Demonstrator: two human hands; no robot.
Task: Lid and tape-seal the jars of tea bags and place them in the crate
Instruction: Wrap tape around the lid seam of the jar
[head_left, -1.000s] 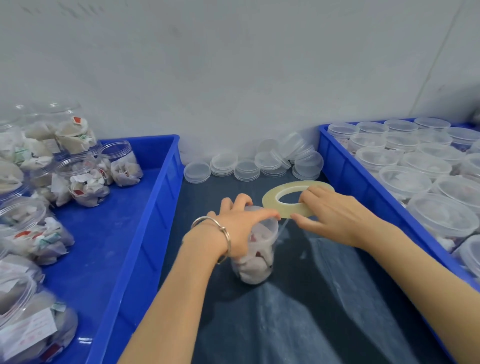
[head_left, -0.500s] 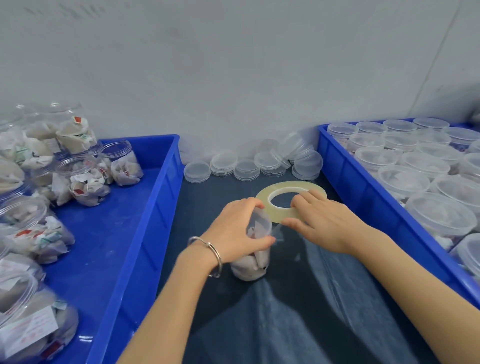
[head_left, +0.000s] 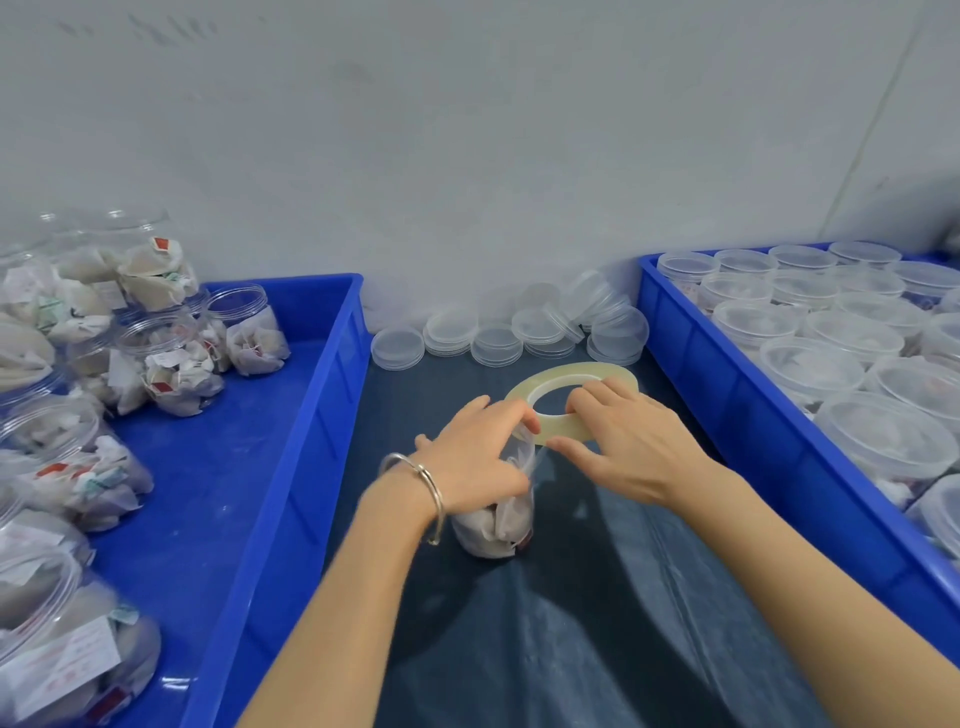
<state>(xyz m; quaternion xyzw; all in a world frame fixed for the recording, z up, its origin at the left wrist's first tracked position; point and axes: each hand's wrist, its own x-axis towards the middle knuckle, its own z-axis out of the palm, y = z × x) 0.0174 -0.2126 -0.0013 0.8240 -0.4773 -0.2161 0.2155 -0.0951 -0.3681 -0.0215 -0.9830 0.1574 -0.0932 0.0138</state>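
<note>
Two hands worked: my left hand (head_left: 475, 457) gripped the clear plastic tea-bag jar (head_left: 498, 512); my right hand (head_left: 618, 441), at three o'clock, pinched the yellowish tape roll (head_left: 566, 375) (best kept taut, I judged).

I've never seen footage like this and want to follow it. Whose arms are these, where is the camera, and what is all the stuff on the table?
There is no machine here: a person works with bare hands, and the single camera sits on their head, looking forward and down. The left hand grips a clear jar of tea bags standing on the dark table cover. The right hand holds a roll of clear tape right beside the jar's top. Loose lids lie stacked by the wall. The blue crate on the left holds open jars of tea bags; the blue crate on the right holds jars with lids on.
</note>
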